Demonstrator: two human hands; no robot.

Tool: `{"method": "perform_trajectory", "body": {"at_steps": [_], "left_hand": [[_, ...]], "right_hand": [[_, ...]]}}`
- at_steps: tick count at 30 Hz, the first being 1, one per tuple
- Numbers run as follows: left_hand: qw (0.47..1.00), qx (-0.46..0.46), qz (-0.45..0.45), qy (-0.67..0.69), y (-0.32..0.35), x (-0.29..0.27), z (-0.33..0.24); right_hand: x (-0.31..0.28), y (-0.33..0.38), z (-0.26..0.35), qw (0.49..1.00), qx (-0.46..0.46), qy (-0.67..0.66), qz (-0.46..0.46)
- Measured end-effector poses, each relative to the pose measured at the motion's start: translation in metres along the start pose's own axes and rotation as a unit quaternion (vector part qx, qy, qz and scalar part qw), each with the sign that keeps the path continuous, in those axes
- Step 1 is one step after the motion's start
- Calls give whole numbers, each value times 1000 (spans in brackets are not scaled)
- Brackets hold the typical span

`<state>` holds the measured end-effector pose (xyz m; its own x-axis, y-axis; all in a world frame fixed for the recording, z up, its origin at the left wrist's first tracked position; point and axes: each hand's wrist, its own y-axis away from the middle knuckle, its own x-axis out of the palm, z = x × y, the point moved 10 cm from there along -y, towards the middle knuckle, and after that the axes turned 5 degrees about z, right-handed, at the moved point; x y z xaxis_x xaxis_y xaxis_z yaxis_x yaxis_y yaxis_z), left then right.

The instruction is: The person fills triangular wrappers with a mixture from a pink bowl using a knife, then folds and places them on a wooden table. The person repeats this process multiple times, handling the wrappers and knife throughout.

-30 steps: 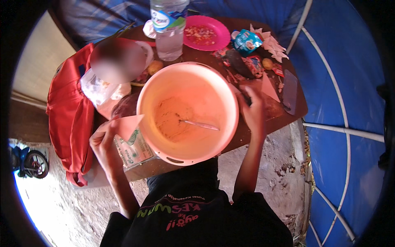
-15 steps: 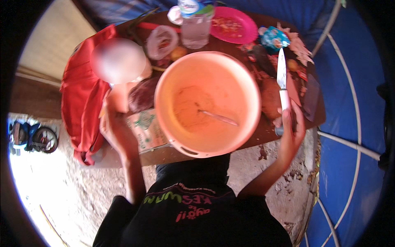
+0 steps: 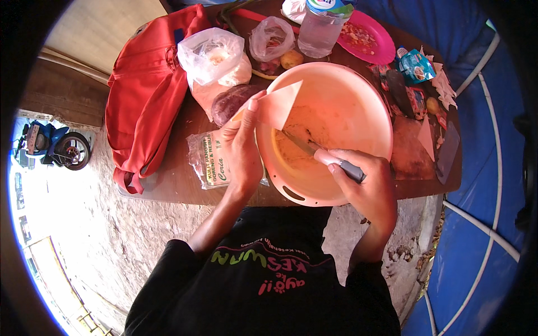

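A large pale-orange plastic basin [image 3: 370, 106] stands on a dark wooden table [image 3: 174, 179], with yellowish batter at its bottom. My left hand [image 3: 242, 147] holds a thin triangular pastry sheet [image 3: 277, 105] over the basin's left rim. My right hand [image 3: 364, 187] grips a knife [image 3: 320, 154] by its grey handle, the blade reaching into the basin under the sheet. A clear packet of pastry sheets [image 3: 208, 159] lies on the table just left of my left hand.
A red bag [image 3: 148, 95] hangs over the table's left side. Clear plastic bags [image 3: 216, 56], a water bottle [image 3: 320, 28], a pink plate [image 3: 370, 39] and small packets [image 3: 417, 67] crowd the far and right parts. Blue tarpaulin [image 3: 487, 224] lies right; a motorbike [image 3: 50, 147] stands left.
My right hand brought the knife from the right side of the table into the basin. My left hand lifted the triangular sheet over the basin's rim.
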<state>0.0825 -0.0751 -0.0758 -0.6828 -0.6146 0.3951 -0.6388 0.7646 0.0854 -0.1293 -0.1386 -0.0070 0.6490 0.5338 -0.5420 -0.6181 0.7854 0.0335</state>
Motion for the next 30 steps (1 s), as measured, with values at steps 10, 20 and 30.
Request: {"method": "perform_trajectory", "body": {"at_steps": [10, 20, 30], "left_hand": [[997, 58, 35, -22, -1, 17, -2], [996, 76, 32, -39, 1, 18, -6], [994, 78, 30, -73, -7, -3, -30]], "right_hand": [[15, 3, 3, 999, 20, -19, 45], [7, 12, -31, 981, 108, -131, 99], [-46, 53, -60, 932, 85, -344, -80]]}}
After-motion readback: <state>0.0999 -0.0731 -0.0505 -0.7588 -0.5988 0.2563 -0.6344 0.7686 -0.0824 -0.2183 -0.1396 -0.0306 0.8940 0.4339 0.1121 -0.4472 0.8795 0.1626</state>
